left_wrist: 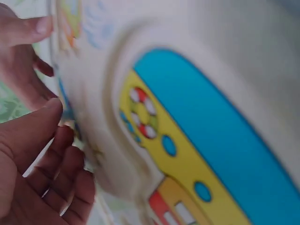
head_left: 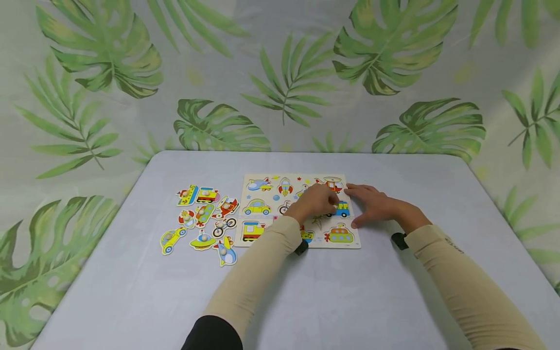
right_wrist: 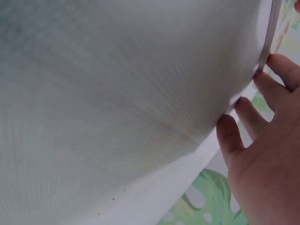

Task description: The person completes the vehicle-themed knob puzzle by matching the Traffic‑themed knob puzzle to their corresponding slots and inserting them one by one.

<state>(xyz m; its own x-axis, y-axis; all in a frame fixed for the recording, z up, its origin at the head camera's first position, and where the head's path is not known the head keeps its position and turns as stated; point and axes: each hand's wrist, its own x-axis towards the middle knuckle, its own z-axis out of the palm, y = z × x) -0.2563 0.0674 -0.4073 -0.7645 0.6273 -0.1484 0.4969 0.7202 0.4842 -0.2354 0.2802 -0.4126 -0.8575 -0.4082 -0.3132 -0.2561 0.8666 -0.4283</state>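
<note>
A pale puzzle board (head_left: 271,232) printed with vehicles lies on the table. Over its right half, my left hand (head_left: 312,201) pinches something small with thumb and forefinger beside a blue-and-yellow bus piece (head_left: 342,210); the hand covers the knob and part of the bus. In the left wrist view, the fingertips of my left hand (left_wrist: 47,164) meet at the board, past a printed ship (left_wrist: 201,145). My right hand (head_left: 374,206) is spread at the board's right edge, fingertips touching it. The right wrist view shows my right hand (right_wrist: 262,136) with extended fingers by the board edge (right_wrist: 269,37).
Left of the board lie several loose knobbed pieces, among them a yellow car (head_left: 172,240), a bicycle (head_left: 224,227), a flying saucer (head_left: 203,241), a plane (head_left: 227,252) and a train (head_left: 207,195). A white cloth covers the table (head_left: 350,296). Leaf-patterned fabric (head_left: 297,73) hangs behind.
</note>
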